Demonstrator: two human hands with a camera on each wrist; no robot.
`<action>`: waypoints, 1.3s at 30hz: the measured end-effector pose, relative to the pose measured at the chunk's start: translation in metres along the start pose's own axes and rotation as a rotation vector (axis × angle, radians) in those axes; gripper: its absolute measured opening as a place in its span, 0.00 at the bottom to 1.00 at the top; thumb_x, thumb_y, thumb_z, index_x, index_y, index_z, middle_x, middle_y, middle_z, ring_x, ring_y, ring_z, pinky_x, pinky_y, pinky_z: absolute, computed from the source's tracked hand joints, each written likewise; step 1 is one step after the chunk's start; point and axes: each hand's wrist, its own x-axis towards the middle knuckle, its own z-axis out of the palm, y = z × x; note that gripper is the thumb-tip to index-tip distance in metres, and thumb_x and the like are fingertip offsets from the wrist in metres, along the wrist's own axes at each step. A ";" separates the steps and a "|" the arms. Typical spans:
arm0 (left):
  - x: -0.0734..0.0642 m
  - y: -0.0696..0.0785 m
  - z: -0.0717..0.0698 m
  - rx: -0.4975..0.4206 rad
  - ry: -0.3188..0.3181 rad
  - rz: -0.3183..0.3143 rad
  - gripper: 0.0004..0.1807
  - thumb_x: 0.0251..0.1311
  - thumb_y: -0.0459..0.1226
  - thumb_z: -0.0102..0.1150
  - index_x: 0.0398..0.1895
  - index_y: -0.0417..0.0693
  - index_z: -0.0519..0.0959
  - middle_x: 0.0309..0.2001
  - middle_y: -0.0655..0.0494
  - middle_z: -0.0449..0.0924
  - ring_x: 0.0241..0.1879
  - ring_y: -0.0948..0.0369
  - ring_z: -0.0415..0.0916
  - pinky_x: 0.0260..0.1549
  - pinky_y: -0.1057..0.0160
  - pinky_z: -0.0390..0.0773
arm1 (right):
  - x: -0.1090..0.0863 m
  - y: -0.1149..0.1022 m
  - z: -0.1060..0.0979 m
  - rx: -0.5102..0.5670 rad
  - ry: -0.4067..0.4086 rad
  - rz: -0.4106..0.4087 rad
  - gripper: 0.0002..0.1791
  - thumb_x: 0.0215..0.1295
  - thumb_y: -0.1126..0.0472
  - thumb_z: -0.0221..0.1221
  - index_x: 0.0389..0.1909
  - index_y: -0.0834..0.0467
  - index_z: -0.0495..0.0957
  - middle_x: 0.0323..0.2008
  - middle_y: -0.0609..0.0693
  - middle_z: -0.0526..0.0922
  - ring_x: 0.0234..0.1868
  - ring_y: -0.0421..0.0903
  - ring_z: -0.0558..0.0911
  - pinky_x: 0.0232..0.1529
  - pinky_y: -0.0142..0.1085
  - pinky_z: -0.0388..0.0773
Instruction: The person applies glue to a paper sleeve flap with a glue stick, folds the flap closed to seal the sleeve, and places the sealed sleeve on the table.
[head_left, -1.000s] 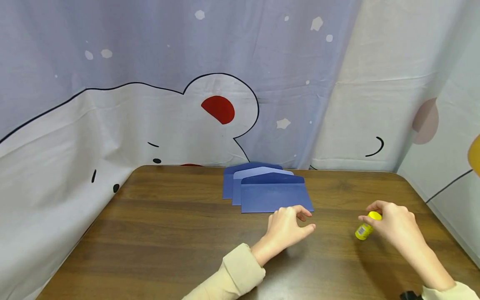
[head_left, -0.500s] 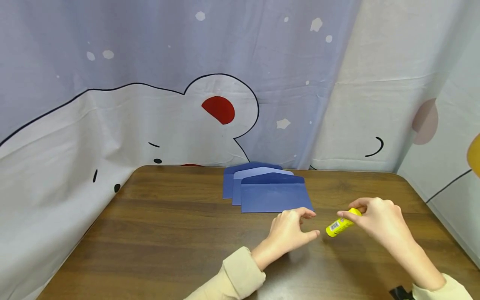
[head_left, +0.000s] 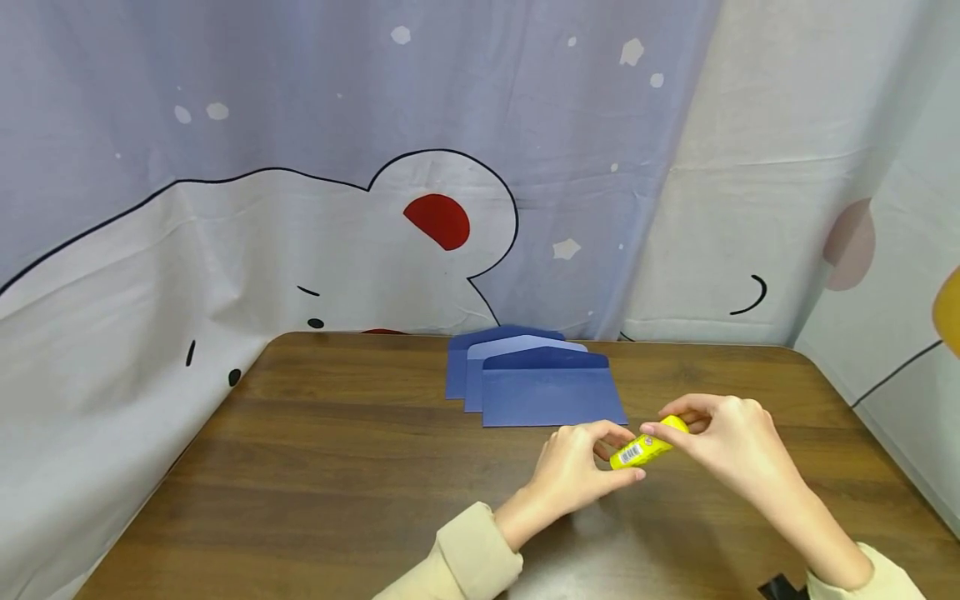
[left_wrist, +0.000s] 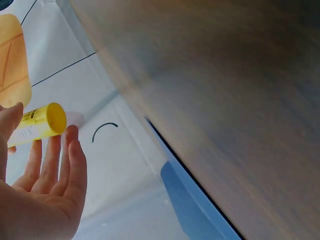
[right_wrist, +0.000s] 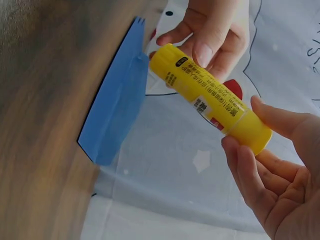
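Note:
In the head view my right hand [head_left: 731,442] pinches one end of a yellow glue stick [head_left: 636,452] between thumb and fingers. It is tilted above the table, label towards the camera. Printed text and a barcode show on its body in the right wrist view, with the right hand [right_wrist: 285,165] at the end cap. Around the other end, my left hand [head_left: 573,467] holds its thumb and fingers apart. The left wrist view shows fairly straight left fingers [left_wrist: 48,167] beside the glue stick [left_wrist: 42,122]; firm contact cannot be made out.
Three blue envelopes [head_left: 551,400] lie overlapped near the back edge of the wooden table [head_left: 322,467], flaps raised away from me. A printed curtain [head_left: 300,233] hangs behind the table and along its sides.
My right hand has lifted the glue stick and carried it left, tilting it further, until its free end sits between the left thumb and fingers. The left hand has barely moved.

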 end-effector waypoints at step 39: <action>-0.033 -0.037 -0.048 0.162 0.110 0.113 0.16 0.46 0.46 0.73 0.40 0.55 0.86 0.31 0.64 0.87 0.18 0.79 0.73 0.22 0.82 0.65 | 0.000 -0.002 0.006 0.317 -0.199 0.057 0.15 0.51 0.54 0.71 0.39 0.52 0.84 0.30 0.47 0.87 0.27 0.36 0.85 0.29 0.30 0.81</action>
